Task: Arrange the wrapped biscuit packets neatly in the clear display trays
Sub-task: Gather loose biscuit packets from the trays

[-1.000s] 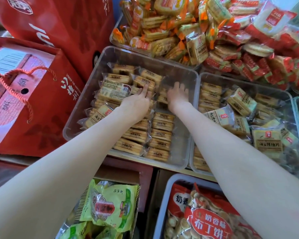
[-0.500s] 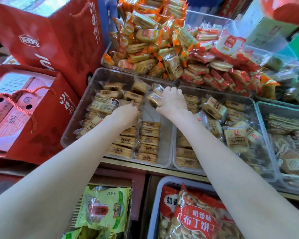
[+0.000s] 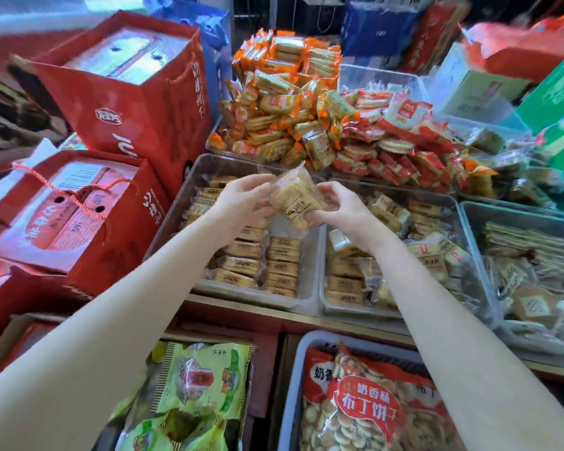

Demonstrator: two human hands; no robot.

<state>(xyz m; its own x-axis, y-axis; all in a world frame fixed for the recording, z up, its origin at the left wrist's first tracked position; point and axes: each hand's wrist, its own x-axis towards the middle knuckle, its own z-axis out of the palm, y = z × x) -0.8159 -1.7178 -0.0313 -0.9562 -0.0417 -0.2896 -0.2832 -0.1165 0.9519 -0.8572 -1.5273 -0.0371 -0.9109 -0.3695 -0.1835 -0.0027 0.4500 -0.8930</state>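
Observation:
A clear-wrapped biscuit packet (image 3: 296,200) hangs tilted in the air above the left clear tray (image 3: 170,229). My left hand (image 3: 245,198) grips its left end and my right hand (image 3: 342,206) grips its right end. Under them, the left tray holds neat rows of matching tan packets (image 3: 261,265), with a bare strip along its right side. A second clear tray (image 3: 323,307) to the right holds loosely piled packets (image 3: 388,216).
Behind the trays are heaps of orange-wrapped (image 3: 280,109) and red-wrapped (image 3: 398,151) biscuits. Red gift boxes (image 3: 118,102) crowd the left side. A third tray (image 3: 469,222) stands at far right. Below the shelf edge lie green snack bags (image 3: 202,382) and a red biscuit bag (image 3: 365,405).
Both hands have risen out of the left tray and come together, lifting one packet between them. The camera has tilted up, showing more of the back stock.

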